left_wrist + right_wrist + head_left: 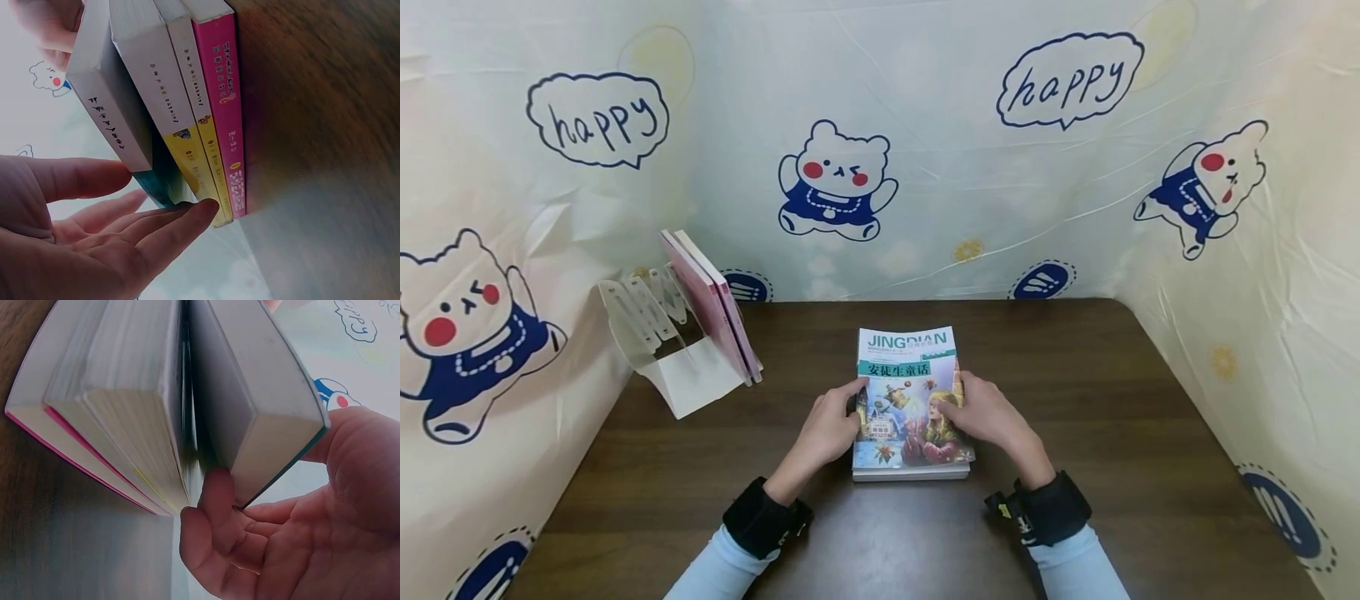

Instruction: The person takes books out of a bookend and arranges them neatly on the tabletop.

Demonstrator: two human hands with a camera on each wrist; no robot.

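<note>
A stack of books lies flat at the middle of the table. The top book has a teal title band and a drawn fairy-tale cover. My left hand is at its left side, thumb at the spine, fingers reaching beside the lower books. From the right, my right hand pinches the top book, thumb on the cover and fingertips under its edge. The right wrist view shows a gap between this book and those below. In the left wrist view, two yellow-and-white books lie over a pink book.
At the back left stands a white bookend rack, with two upright pink books leaning at its right side. A printed cloth hangs behind the table and along both sides.
</note>
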